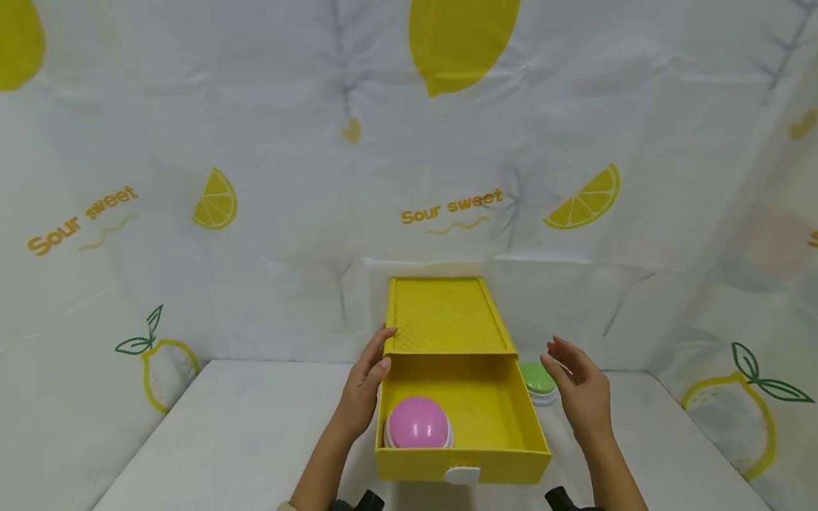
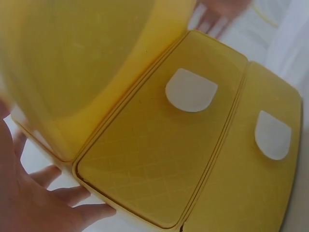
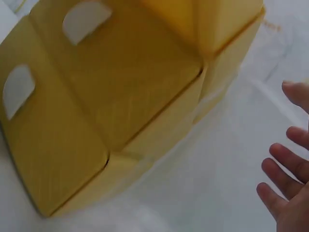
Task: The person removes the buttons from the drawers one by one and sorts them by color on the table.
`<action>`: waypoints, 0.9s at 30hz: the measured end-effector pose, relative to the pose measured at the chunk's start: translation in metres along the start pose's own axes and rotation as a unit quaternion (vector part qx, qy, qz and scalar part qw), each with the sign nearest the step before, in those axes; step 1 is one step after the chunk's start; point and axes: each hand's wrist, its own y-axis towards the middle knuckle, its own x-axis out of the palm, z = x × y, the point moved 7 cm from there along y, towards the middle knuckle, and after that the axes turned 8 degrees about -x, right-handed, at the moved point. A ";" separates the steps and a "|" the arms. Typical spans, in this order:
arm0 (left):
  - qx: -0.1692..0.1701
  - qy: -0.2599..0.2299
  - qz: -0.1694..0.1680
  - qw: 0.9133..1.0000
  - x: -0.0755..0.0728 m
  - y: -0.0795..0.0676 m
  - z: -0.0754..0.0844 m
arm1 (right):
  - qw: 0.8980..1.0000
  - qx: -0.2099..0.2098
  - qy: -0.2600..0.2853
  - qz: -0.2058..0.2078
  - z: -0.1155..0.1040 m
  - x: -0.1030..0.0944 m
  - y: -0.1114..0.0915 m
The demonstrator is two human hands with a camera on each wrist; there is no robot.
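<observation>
- Drawer (image 1: 492, 408) of yellow plastic juts out to the near side from the top of a yellow unit (image 1: 447, 309), which stands at the middle of the table (image 1: 255, 426).
- Pink dome (image 1: 418, 424) on a white base sits inside it, in the near left corner; the floor to the right of it is bare.
- White handle (image 1: 462, 475) shows at the middle of the drawer's near face.
- Left hand (image 1: 361, 392) is at the unit's left side: one fingertip lies on the top left edge, the thumb is by the front left edge, and the other fingers reach loosely along the side, extended and not wrapped round anything.
- Right hand (image 1: 583, 394) is raised to the right of the drawer, apart from it, fingers spread and gently bent, with nothing in its hold.
- Green dome (image 1: 538, 377), also on a white base, is on the table just right of the unit, partly hidden by it and near the right hand's fingertips.
- Two lower fronts (image 2: 140, 159) of the unit, both flush, show in the left wrist view, each with a white tab (image 2: 190, 91).
- White cloth (image 1: 287, 234) hangs at the far side and both flanks, printed with lemons, slices and the words "Sour sweet".
</observation>
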 end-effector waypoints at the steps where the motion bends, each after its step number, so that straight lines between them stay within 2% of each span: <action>1: 0.001 0.001 -0.001 1.000 0.000 0.000 0.000 | 1.000 -0.009 0.001 -0.003 -0.014 -0.003 -0.002; 3: 0.001 0.001 0.000 1.000 0.001 0.000 0.001 | 0.999 -0.036 0.006 -0.020 -0.042 -0.006 -0.006; 6: 0.001 0.001 0.001 1.000 0.001 0.000 0.001 | 0.993 -0.100 0.020 -0.061 -0.085 -0.005 -0.016; 9: -0.002 0.006 0.006 1.000 0.001 -0.001 0.001 | 0.979 -0.166 0.039 -0.108 -0.123 0.001 -0.022; 12: -0.008 0.011 0.012 1.000 -0.001 -0.001 0.000 | 0.965 -0.202 0.041 -0.165 -0.148 0.011 -0.027; 17: -0.001 0.005 0.005 1.000 0.000 -0.001 0.001 | 0.935 -0.210 0.032 -0.284 -0.169 0.039 -0.034; 19: 0.002 0.003 0.000 1.000 0.001 0.000 0.003 | 0.923 -0.216 0.015 -0.319 -0.172 0.050 -0.037; 27: 0.000 0.003 0.005 1.000 -0.001 0.000 0.004 | 0.875 -0.242 -0.081 -0.412 -0.175 0.084 -0.042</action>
